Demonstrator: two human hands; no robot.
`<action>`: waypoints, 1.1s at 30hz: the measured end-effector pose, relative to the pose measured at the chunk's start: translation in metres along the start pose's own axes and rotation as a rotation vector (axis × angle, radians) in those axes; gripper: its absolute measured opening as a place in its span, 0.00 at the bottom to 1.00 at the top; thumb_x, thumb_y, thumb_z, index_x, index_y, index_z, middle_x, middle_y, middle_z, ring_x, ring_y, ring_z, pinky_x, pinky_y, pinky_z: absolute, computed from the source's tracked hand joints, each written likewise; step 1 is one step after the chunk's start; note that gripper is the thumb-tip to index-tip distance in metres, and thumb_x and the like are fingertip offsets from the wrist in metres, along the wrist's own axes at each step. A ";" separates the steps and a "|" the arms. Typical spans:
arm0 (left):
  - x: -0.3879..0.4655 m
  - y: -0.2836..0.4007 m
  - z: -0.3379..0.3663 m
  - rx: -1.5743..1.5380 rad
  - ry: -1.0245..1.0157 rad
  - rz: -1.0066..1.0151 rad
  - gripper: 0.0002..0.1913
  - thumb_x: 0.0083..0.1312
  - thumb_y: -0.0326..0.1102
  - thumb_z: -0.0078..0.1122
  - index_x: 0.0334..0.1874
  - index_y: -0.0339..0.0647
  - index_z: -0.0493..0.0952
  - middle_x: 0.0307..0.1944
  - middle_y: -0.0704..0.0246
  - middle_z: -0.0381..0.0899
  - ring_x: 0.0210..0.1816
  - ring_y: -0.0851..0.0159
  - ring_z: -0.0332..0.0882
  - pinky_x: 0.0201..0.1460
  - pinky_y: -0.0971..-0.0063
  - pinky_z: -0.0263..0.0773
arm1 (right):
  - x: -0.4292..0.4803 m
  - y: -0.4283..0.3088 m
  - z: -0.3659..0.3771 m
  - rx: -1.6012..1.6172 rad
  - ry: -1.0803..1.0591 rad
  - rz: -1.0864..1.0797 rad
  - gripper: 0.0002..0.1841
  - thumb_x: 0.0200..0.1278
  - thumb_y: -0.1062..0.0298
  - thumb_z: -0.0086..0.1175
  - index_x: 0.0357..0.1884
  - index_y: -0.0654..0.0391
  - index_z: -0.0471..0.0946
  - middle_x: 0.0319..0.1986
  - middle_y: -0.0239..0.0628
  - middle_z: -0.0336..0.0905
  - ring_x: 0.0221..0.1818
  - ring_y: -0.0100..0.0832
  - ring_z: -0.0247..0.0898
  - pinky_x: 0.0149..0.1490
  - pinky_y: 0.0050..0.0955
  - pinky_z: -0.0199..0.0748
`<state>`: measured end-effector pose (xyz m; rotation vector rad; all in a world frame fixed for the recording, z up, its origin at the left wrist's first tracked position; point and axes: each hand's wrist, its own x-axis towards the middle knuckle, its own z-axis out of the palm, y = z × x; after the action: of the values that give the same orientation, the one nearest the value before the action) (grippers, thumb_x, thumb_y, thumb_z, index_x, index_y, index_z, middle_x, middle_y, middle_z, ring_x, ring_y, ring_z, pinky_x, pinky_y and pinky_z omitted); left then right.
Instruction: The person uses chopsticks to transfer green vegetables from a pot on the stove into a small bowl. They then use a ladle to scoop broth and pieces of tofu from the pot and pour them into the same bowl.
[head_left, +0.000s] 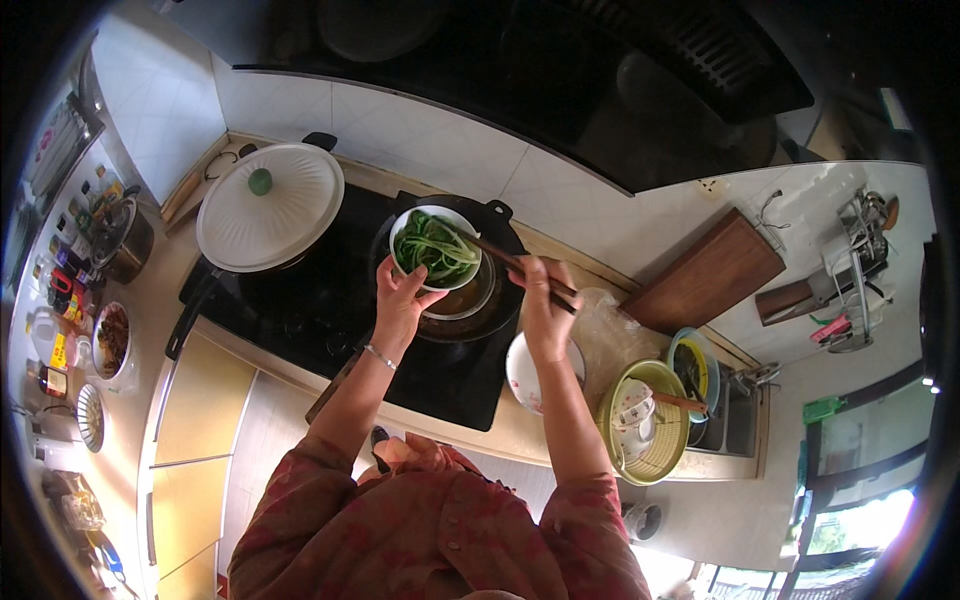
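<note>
My left hand (402, 295) grips a white bowl (397, 222) by its near side, thumb over the rim. Green leafy vegetables with long stems (439, 247) fill it. In my right hand (544, 307) is a pair of dark wooden chopsticks (501, 253), their tips reaching into the greens. Beneath the bowl stands a dark wok (506, 300) on the black glass cooktop (337, 315). Inside the wok a round metal rim (489, 281) surrounds brownish liquid (454, 303). The bowl partly hides both. A white plate (525, 367) lies on the counter, partly behind my right forearm.
A second pan under a white lid (292, 195) stands left on the cooktop, its handle projecting toward me. At right are a clear plastic bag (611, 322), a yellow-green basket (675, 450) of bowls, a leaning cutting board (709, 270) and a sink (731, 431). A range hood (480, 90) overhangs.
</note>
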<state>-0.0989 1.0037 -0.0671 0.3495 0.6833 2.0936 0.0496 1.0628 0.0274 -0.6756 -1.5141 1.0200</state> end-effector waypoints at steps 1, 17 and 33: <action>0.000 0.000 0.000 -0.010 0.002 -0.004 0.30 0.56 0.30 0.59 0.55 0.40 0.51 0.53 0.60 0.59 0.54 0.57 0.65 0.47 0.50 0.73 | -0.002 0.006 0.005 0.033 -0.007 -0.015 0.07 0.59 0.70 0.53 0.30 0.65 0.75 0.23 0.31 0.74 0.27 0.19 0.68 0.34 0.17 0.68; 0.009 0.026 -0.014 -0.024 0.054 0.122 0.25 0.58 0.31 0.56 0.53 0.41 0.53 0.51 0.60 0.64 0.51 0.58 0.68 0.47 0.53 0.73 | 0.005 -0.022 -0.015 0.138 0.116 0.003 0.10 0.60 0.68 0.51 0.31 0.67 0.74 0.26 0.35 0.74 0.27 0.22 0.70 0.36 0.22 0.74; -0.019 0.070 -0.019 0.049 0.075 0.188 0.20 0.60 0.33 0.52 0.53 0.41 0.59 0.50 0.62 0.66 0.51 0.59 0.70 0.48 0.57 0.73 | 0.012 0.110 0.005 -0.364 -0.142 -0.156 0.05 0.53 0.72 0.57 0.24 0.61 0.74 0.20 0.38 0.74 0.21 0.25 0.73 0.27 0.19 0.67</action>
<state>-0.1437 0.9494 -0.0417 0.3766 0.7729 2.2809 0.0288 1.1225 -0.0634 -0.7348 -1.8701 0.6916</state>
